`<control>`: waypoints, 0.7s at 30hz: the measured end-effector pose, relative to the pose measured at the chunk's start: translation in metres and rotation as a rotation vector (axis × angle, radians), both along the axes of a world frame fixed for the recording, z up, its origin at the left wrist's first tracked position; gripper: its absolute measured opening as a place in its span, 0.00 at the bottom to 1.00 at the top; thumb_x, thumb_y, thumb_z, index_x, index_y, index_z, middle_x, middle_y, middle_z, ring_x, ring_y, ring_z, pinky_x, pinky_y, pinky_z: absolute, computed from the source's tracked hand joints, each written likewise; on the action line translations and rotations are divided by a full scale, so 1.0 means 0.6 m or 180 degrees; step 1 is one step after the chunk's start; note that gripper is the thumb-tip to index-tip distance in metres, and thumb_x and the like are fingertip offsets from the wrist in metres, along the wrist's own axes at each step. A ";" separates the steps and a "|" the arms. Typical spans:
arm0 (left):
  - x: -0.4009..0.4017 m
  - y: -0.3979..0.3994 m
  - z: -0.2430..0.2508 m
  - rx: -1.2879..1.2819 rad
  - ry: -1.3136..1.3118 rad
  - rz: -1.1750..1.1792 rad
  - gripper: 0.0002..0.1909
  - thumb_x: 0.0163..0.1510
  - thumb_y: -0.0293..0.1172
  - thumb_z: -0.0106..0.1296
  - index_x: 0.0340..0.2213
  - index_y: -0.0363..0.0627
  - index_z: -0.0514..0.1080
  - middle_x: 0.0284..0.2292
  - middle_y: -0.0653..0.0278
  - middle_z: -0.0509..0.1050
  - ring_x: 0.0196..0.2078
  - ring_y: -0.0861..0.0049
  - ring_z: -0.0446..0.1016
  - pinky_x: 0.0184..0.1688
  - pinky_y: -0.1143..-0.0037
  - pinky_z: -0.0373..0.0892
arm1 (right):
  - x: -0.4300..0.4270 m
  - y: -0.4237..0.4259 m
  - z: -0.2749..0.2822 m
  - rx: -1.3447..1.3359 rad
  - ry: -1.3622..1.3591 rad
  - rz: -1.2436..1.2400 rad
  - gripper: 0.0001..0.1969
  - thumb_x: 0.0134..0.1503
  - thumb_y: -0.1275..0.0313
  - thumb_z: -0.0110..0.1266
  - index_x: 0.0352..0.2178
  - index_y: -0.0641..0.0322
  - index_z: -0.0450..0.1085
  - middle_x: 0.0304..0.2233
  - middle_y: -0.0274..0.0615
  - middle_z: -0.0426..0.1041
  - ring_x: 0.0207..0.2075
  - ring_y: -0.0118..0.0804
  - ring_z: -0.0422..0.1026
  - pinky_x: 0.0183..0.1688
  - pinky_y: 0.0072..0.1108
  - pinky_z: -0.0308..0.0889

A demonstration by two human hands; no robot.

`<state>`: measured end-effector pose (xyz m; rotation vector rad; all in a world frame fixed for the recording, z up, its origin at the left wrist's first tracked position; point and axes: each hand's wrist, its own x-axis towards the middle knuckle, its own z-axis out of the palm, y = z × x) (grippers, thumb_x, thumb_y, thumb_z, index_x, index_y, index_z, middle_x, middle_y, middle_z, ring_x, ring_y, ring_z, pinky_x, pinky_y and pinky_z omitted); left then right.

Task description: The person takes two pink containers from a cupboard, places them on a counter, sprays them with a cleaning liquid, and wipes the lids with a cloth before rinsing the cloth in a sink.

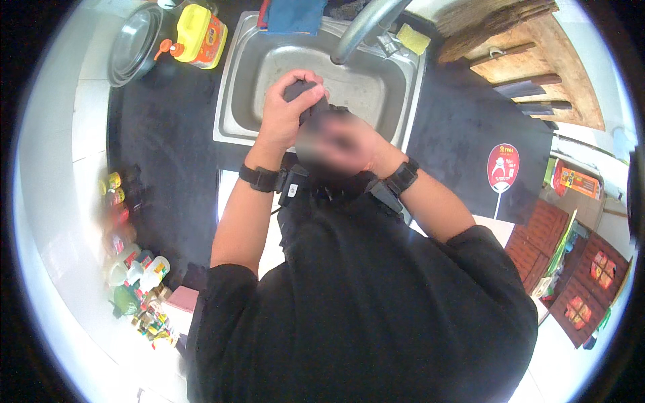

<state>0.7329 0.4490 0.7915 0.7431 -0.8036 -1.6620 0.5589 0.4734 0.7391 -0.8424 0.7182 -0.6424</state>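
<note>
Both my hands are raised over the near side of a stainless-steel sink (pixel 252 85). My left hand (pixel 284 108) grips a small black object (pixel 314 110), its thumb and fingers closed around it; what the object is cannot be told. Beside it on the right is my right hand (pixel 358 146), close to more dark material, but blur hides its fingers and whether it holds anything. Black straps with dark devices are on both wrists. A curved metal faucet (pixel 370 25) reaches over the basin, above my hands in the view.
Blue cloth (pixel 295 16) and a yellow sponge (pixel 413 39) lie at the sink's back edge. To the left stand a yellow detergent jug (pixel 194 35) and metal basins (pixel 133 45). On the right are knives (pixel 521 88), a wooden board (pixel 579 75) and a red paddle fan (pixel 503 166).
</note>
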 end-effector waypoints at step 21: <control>-0.016 -0.044 -0.310 0.0914 -0.5189 -0.0759 0.14 0.50 0.30 0.43 0.28 0.34 0.75 0.32 0.43 0.75 0.37 0.52 0.75 0.37 0.63 0.69 | 0.030 -0.021 -0.053 -0.2629 0.3752 0.1746 0.12 0.53 0.71 0.44 0.37 0.67 0.66 0.31 0.56 0.75 0.34 0.54 0.75 0.36 0.38 0.70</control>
